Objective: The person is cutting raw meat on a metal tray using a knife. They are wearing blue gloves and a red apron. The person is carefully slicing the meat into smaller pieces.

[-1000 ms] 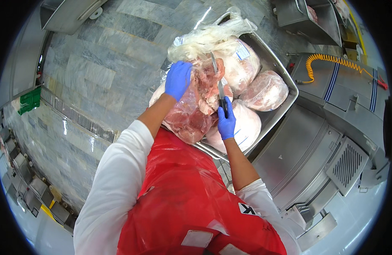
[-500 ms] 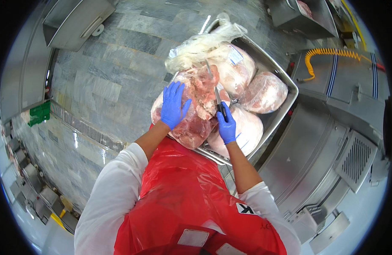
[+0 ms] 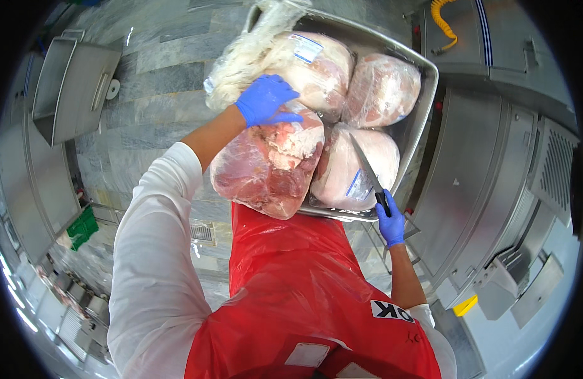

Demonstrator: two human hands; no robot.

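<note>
Right hand (image 3: pixel 391 222) grips knife (image 3: pixel 369 168), now withdrawn to near right corner of tray (image 3: pixel 425 104); cutting seems paused; left hand (image 3: pixel 266 101) touches red meat (image 3: pixel 260 174) at tray's left; its grip I cannot tell.

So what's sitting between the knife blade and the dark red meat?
In the head view, part of the pale wrapped piece lies between the knife blade and the dark red meat.

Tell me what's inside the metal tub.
Three pale, plastic-wrapped meat pieces sit in the metal tub, with one redder cut by the left hand. Bunched plastic covers the far left corner. The meat hides most of the bottom; what's underneath can't be seen.
</note>
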